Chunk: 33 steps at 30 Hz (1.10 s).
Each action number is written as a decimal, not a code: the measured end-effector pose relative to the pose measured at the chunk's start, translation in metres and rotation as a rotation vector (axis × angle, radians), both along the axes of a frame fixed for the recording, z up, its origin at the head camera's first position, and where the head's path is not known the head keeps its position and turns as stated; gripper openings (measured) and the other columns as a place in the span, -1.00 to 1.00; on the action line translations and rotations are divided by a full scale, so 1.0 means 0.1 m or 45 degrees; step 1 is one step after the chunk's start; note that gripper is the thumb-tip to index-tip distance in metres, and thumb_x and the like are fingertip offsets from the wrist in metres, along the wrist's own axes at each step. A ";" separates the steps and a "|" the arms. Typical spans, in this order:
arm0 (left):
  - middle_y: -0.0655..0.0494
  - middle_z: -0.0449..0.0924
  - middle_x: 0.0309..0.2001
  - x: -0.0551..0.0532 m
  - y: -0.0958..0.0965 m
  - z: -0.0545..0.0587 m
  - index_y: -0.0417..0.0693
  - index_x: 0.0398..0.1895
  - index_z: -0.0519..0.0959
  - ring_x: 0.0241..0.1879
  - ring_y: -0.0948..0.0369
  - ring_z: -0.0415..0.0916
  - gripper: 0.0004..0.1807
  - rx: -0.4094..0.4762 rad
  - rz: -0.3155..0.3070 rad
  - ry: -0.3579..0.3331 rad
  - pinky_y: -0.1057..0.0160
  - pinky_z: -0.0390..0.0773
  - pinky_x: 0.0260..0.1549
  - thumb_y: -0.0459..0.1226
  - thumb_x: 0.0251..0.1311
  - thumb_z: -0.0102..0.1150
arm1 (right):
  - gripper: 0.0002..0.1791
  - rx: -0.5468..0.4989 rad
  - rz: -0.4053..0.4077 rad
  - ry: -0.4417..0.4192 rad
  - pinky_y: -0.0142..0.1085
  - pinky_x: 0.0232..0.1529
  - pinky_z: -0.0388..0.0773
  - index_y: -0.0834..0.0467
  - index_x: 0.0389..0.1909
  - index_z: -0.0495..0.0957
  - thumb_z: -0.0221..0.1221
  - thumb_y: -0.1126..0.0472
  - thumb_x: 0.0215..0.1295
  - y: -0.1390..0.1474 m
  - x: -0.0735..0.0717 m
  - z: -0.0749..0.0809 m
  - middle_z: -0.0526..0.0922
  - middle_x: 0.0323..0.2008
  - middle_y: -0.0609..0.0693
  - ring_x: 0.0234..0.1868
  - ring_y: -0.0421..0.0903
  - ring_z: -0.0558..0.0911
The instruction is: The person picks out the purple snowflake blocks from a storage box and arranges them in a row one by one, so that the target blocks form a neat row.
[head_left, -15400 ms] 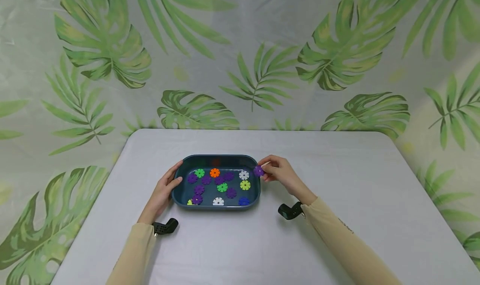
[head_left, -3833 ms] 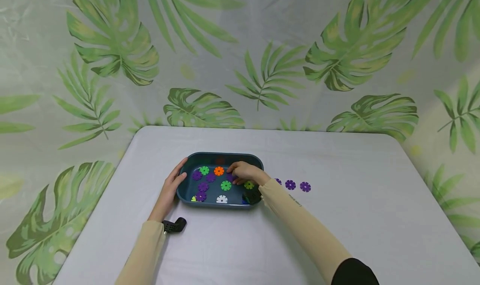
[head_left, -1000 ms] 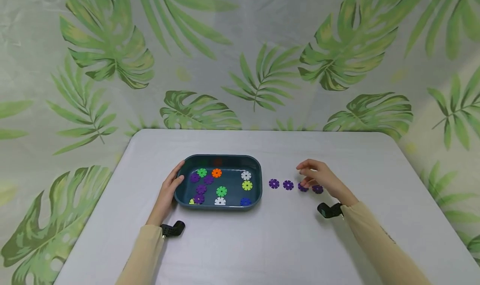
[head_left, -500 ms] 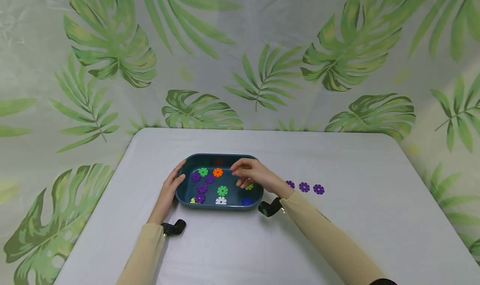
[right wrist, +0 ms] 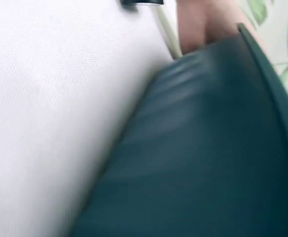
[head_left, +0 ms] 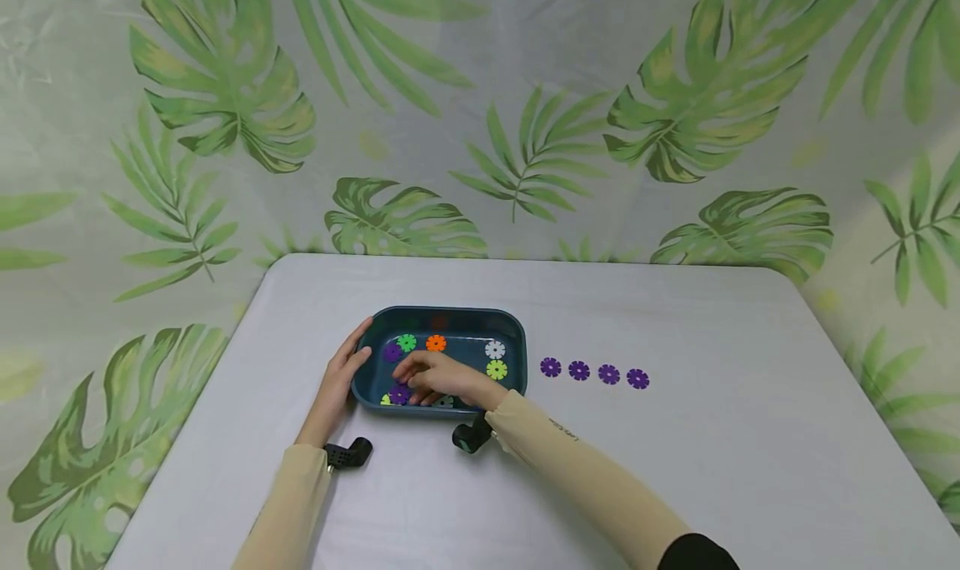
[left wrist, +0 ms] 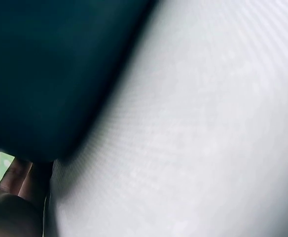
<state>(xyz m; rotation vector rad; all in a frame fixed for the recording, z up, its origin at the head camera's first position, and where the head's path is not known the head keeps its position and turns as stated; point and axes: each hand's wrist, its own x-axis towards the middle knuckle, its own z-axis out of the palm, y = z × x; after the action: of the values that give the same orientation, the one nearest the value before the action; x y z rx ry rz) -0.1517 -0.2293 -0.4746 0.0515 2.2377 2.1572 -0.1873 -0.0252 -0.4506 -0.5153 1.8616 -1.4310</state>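
In the head view my left hand point(head_left: 335, 385) grips the left end of a dark teal tray point(head_left: 480, 320), thumb at the rim and fingers along the outer wall. My right hand point(head_left: 444, 376) is inside the tray, fingers loosely bent over its left half. Just by its fingertips lies a purple notched plastic disc point(head_left: 399, 394); another purple disc point(head_left: 392, 352) is farther back. The hand covers part of the tray's contents. On the table, right of the tray, several purple discs form a row, from the near disc point(head_left: 551, 367) to the end disc point(head_left: 638, 378).
Other notched discs lie in the tray: a green one point(head_left: 407, 342), an orange one point(head_left: 436, 342), a white one point(head_left: 495, 350) and a yellow one point(head_left: 497, 370). A white cloth covers the table point(head_left: 720, 437). Behind it hangs a leaf-patterned curtain point(head_left: 555, 45).
The row of purple discs has formed on the table since the oldest frame. In the last second my right hand has swung left from the row into the tray. My left hand stays at the tray.
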 end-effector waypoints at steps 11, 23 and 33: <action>0.06 -0.02 0.48 0.01 0.00 0.01 -0.02 0.49 0.11 0.46 0.13 -0.19 -0.46 0.032 -0.008 0.000 0.02 -0.17 0.37 -0.28 0.48 -0.18 | -0.68 0.133 0.069 0.153 -0.27 -0.26 0.54 0.26 0.05 0.53 -0.07 0.44 0.37 -0.19 0.03 -0.07 0.56 -0.10 0.07 -0.32 -0.07 0.55; 0.04 -0.01 0.48 -0.01 0.01 0.00 -0.07 0.48 0.11 0.45 0.14 -0.17 -0.46 0.040 -0.012 0.039 0.02 -0.17 0.36 -0.31 0.47 -0.18 | -0.77 0.206 0.048 0.263 -0.40 -0.43 0.44 0.33 -0.18 0.58 0.00 0.54 0.25 -0.23 0.02 -0.09 0.56 -0.34 0.06 -0.48 -0.13 0.46; 0.05 0.00 0.48 0.00 0.02 -0.01 -0.04 0.48 0.12 0.45 0.14 -0.17 -0.46 0.040 0.003 0.010 0.01 -0.18 0.36 -0.29 0.47 -0.17 | -0.86 0.124 -0.092 0.183 -0.30 -0.48 0.56 0.30 -0.21 0.57 0.05 0.44 0.31 -0.10 0.03 0.00 0.52 -0.55 0.06 -0.60 -0.02 0.55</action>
<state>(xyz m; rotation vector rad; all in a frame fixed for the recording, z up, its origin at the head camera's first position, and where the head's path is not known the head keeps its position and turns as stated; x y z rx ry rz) -0.1518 -0.2276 -0.4755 0.0584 2.2093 2.1974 -0.1845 -0.0351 -0.4508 -0.5189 2.0715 -1.3732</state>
